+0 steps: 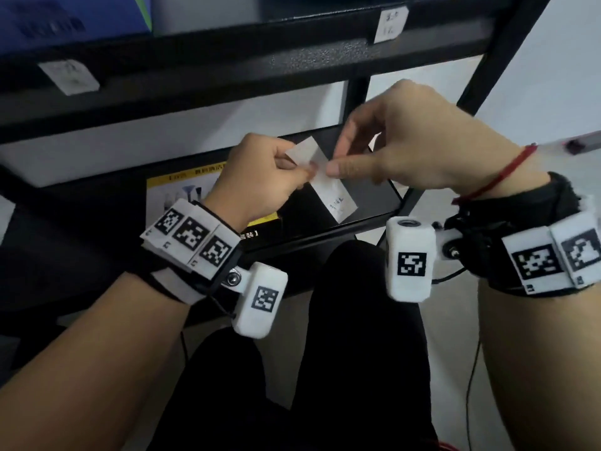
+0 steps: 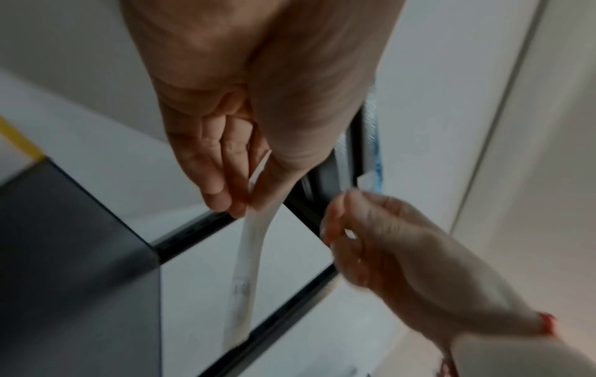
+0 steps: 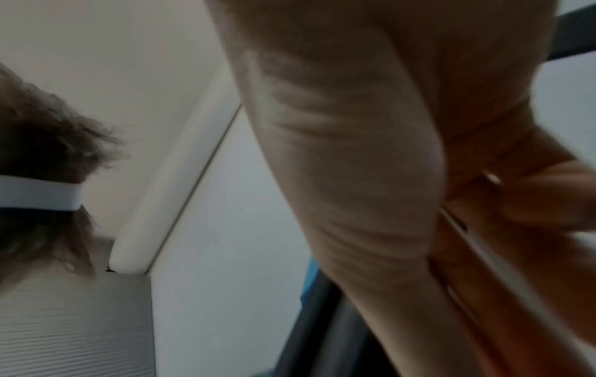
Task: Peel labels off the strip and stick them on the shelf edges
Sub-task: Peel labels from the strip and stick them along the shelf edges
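Left hand [image 1: 260, 177] pinches the white paper label strip [image 1: 335, 193], faint handwriting near its lower end; right hand [image 1: 403, 141] pinches its upper edge.

Black metal shelf [image 1: 227, 65]; two white labels [image 1: 389, 25] stuck on front edge.

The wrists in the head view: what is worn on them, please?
Both forearms are bare. The left wrist has a black strap with white square-code tags and a white camera box. The right wrist has the same, plus a thin red string bracelet and a black cable.
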Motion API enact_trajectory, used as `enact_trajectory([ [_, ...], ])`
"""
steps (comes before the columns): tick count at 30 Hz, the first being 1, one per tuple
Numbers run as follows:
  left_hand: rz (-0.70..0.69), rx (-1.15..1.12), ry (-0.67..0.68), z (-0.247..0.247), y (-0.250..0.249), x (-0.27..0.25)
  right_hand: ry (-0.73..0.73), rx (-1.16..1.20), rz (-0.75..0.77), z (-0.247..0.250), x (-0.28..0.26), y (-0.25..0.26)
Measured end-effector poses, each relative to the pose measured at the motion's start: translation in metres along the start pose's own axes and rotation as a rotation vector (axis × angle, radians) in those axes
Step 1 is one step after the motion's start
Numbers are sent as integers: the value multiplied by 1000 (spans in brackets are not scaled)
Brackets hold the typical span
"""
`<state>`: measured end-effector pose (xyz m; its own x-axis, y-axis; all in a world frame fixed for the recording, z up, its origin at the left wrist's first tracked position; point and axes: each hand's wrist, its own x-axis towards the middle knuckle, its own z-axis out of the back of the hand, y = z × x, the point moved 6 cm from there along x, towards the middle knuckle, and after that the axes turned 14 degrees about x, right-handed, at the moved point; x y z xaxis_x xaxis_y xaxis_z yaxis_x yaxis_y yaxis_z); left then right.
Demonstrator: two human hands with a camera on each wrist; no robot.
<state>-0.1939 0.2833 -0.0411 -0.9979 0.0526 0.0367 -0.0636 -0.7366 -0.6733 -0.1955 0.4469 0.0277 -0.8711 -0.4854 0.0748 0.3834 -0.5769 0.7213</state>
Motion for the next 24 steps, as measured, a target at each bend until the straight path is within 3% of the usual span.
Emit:
enact_trajectory([
  [7, 146, -29, -21, 18, 30, -15, 102, -2, -120, -66, 11, -26],
  [17, 279, -177, 9, 17, 85, -60, 137, 305, -170, -118, 27, -12],
  [21, 385, -226, -16, 14, 120, -70, 243, 239, -176, -145, 48, -3],
  [24, 428, -284, -52, 15, 141, -74, 177, 217, -127, -157, 56, -9],
])
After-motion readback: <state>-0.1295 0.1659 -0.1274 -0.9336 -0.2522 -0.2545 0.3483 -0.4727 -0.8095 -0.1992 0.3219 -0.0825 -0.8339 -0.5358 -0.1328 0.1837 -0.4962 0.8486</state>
